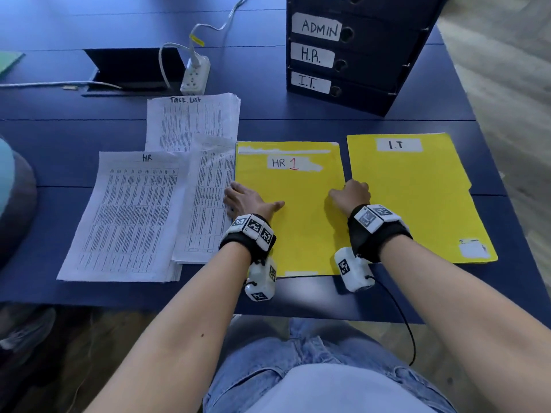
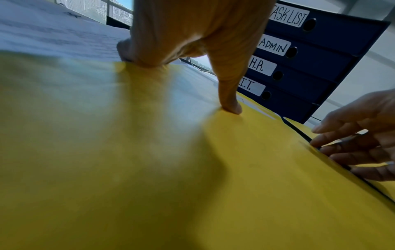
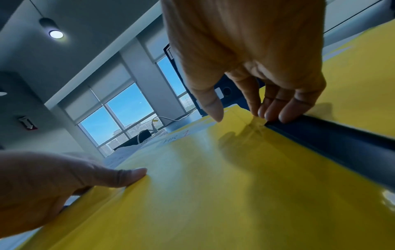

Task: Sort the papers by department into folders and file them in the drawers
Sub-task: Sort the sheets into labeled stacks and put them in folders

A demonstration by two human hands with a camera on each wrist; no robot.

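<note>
A yellow folder labelled "HR 1" (image 1: 298,222) lies shut on the blue table, front centre. My left hand (image 1: 247,199) grips its left edge: the thumb (image 2: 229,99) presses on the cover, and the fingers curl over the edge. At the folder's right edge my right hand (image 1: 350,193) pinches it, fingers (image 3: 275,108) down in the gap between the folders and thumb on the cover. A second yellow folder marked "I.T" (image 1: 417,201) lies to the right. Loose paper stacks sit to the left: an "HR" sheet (image 1: 128,216) and a "Task List" pile (image 1: 190,123). The dark drawer unit (image 1: 366,70) stands behind.
The drawers carry labels TASKLIST, ADMIN, H.R. and I.T. (image 2: 252,86). A white power strip (image 1: 195,76) with cables lies behind the papers beside an open cable hatch (image 1: 131,70). A third paper pile (image 1: 205,204) touches the HR folder's left edge. A rounded grey-and-teal object (image 1: 15,189) sits at the far left.
</note>
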